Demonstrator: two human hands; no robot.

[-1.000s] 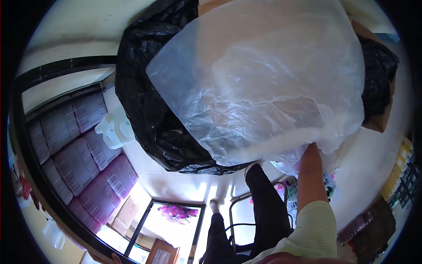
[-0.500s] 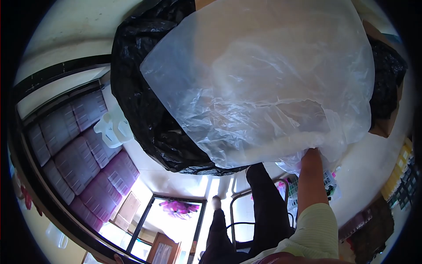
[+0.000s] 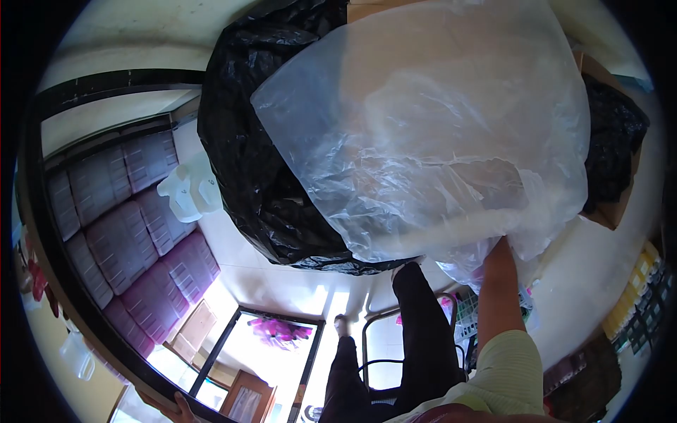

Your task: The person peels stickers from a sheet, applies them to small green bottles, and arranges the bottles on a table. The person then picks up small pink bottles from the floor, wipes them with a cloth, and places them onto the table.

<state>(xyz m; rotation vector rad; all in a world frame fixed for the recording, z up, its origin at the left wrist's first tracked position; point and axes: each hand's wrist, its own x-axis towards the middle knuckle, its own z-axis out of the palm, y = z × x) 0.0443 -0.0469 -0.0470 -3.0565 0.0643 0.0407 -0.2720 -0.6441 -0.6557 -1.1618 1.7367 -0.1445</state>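
Note:
A large, translucent plastic bag (image 3: 437, 141) spreads across the upper middle of the view, over a black plastic bag (image 3: 243, 134). My right forearm (image 3: 499, 296) reaches up to its lower edge. The right hand is behind or inside the crinkled plastic, so its fingers are hidden. At the bottom left, my left hand (image 3: 176, 409) is only partly in view, with fingers curled over the edge of a long dark frame (image 3: 106, 345). Brown cardboard (image 3: 370, 10) shows behind the translucent bag at the top.
Black plastic lines a cardboard box (image 3: 608, 215) at the right. Purple cushioned seating (image 3: 120, 247) and white plastic containers (image 3: 190, 190) are at the left. My dark-trousered legs (image 3: 427, 331) extend beside a metal-framed chair (image 3: 367, 338). A basket (image 3: 469, 314) stands behind my forearm.
The view has shifted slightly, moving the bags' left edges rightward in the picture. More of my left hand shows at the bottom left. My right arm still reaches into the plastic.

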